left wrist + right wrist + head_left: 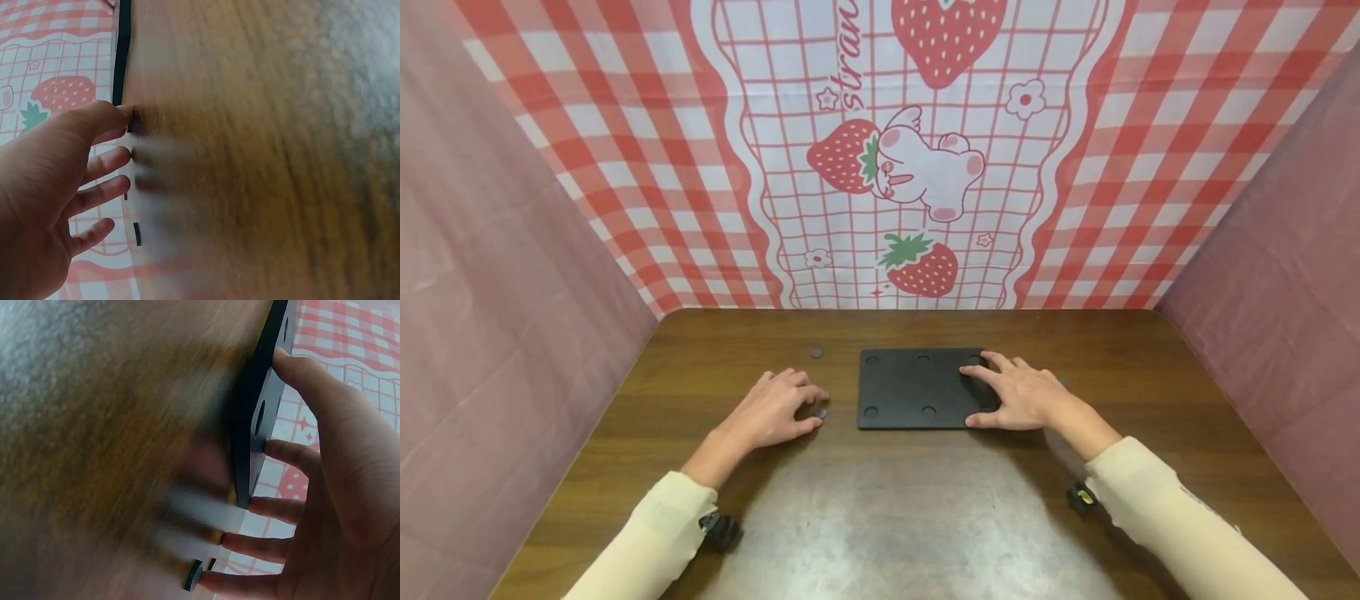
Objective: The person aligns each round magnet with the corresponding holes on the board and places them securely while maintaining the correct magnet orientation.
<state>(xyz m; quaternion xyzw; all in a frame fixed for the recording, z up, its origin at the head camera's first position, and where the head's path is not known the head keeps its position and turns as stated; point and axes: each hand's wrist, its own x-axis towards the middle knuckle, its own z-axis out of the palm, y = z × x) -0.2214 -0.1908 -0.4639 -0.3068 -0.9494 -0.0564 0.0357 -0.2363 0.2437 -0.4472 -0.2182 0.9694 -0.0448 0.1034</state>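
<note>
A black rectangular board with several round recesses lies on the table. My right hand rests on its right end, fingers spread, with the thumb on the near edge. In the right wrist view, a small dark disc stands beside the little fingertip. My left hand is left of the board, low over the table. Its thumb and forefinger come down on either side of a small grey disc. Farther back lies another disc.
The brown wooden table runs back to a red and white strawberry-print cloth. Pinkish cloths hang at both sides. A small black device sits at the left wrist and a similar device at the right.
</note>
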